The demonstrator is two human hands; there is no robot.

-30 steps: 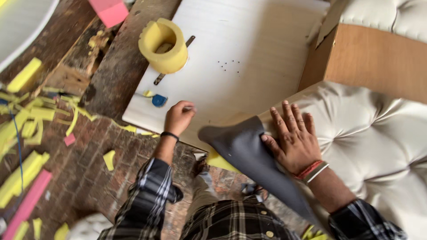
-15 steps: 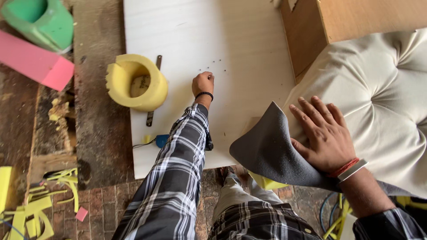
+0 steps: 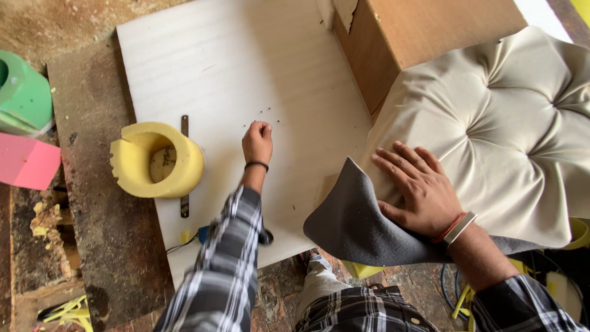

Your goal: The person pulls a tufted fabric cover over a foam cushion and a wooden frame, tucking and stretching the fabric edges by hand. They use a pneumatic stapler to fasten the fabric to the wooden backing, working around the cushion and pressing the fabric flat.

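Taking the white foam sheet (image 3: pixel 233 80) as the landmark and going left to right: off its left edge a green foam block (image 3: pixel 23 98) and a pink foam block (image 3: pixel 26 163) are lying on the worn floor. On the sheet's left margin a yellow foam ring (image 3: pixel 158 161) is sitting over a thin dark metal strip (image 3: pixel 184 166).

Near the sheet's middle, the left hand (image 3: pixel 257 141) is reaching out, its fingers curling together into a loose fist with the fingertips pointing at a scatter of small dark tacks (image 3: pixel 270 117) just beyond them. Whether it is pinching one I cannot tell. The tacks are lying straight ahead of this hand, almost touching it, and well apart from the other hand, so the left is clearly the nearer; the scatter is running roughly across the sheet.

Off the sheet's right edge, a brown wooden box (image 3: pixel 424 37) is standing at the far corner. Below it, the right hand (image 3: pixel 418 187) is pressing flat, fingers spread apart, on the cream tufted cushion (image 3: pixel 510 135), pinning a flap of grey fabric (image 3: pixel 350 224) that is folding out from under the cushion's near edge toward the sheet.

Against half a second earlier, the left hand has pushed slightly farther toward the tacks, while the right hand is staying planted on the cushion in the same spread pose; the yellow ring has not moved on the sheet.
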